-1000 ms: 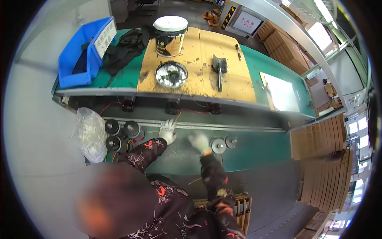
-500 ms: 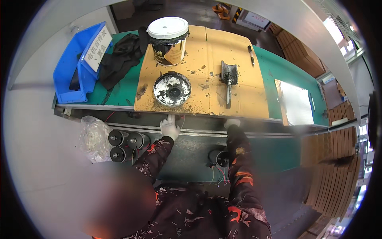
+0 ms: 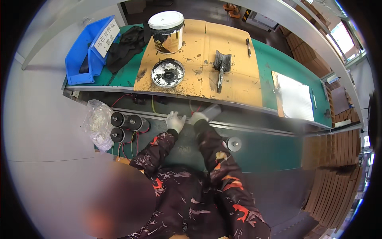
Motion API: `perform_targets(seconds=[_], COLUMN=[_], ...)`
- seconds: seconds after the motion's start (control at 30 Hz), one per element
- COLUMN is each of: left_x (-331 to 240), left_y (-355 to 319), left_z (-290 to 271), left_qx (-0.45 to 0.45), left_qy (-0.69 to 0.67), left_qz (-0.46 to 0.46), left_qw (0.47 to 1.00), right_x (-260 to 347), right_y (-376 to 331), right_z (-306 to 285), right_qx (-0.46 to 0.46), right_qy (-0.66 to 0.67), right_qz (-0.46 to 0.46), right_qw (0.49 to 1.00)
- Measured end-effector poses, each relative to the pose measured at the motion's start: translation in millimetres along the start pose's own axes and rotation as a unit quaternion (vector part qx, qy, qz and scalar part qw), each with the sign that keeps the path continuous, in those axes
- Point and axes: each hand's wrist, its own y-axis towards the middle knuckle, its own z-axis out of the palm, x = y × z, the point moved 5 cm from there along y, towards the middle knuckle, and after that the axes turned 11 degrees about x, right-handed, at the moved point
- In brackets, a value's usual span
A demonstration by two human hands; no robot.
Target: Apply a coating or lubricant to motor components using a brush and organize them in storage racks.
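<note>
My right hand (image 3: pixel 197 118), in a white glove, grips a grey cylindrical motor (image 3: pixel 212 112), blurred by motion, at the lower level just below the table's front edge. Thin red wires show beside it. Close on its left is my gloved left hand (image 3: pixel 175 121), fingers apart and nothing seen in it. Another motor (image 3: pixel 233 143) with a pale end face and a short shaft lies on the green mat to the right of my right forearm. Several black motors (image 3: pixel 135 122) with coloured wires are grouped to the left of my left arm.
A crumpled clear plastic bag (image 3: pixel 98 123) lies left of the motors. On the upper table are a cardboard sheet (image 3: pixel 238 83), a paint bucket (image 3: pixel 167 34), its smeared lid (image 3: pixel 168 73), a scraper-like tool (image 3: pixel 221 65), a marker (image 3: pixel 248 47), a blue bin (image 3: pixel 79 65) and a clipboard (image 3: pixel 293 97).
My right hand has moved left towards my left hand and now holds a motor. The motor right of my forearm now shows its pale shaft end. The view has shifted slightly.
</note>
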Motion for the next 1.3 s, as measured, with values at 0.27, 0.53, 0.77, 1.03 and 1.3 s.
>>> perform_targets(seconds=[0.27,0.53,0.77,1.03,1.3], left_x=[-26,-25,-38,-3,24], left_y=[-13,-17,-108,-185,-213], left_z=[31,75,-33,-39,-39], left_qx=[0.204,0.336,-0.044,-0.173,-0.117], left_qy=[0.175,0.076,0.019,0.006,0.003], left_qz=[0.225,-0.012,0.166,0.070,0.097], left_qw=[0.937,0.939,0.985,0.982,0.988], right_x=[74,57,-17,-31,-22], right_y=[-82,-132,-249,-269,-284], right_z=[133,174,78,-4,-212], right_qx=[-0.010,-0.006,0.112,-0.049,-0.565], right_qy=[0.053,0.131,0.313,0.310,-0.026], right_qz=[-0.170,-0.505,-0.440,-0.417,-0.362], right_qw=[0.984,0.853,0.835,0.853,0.741])
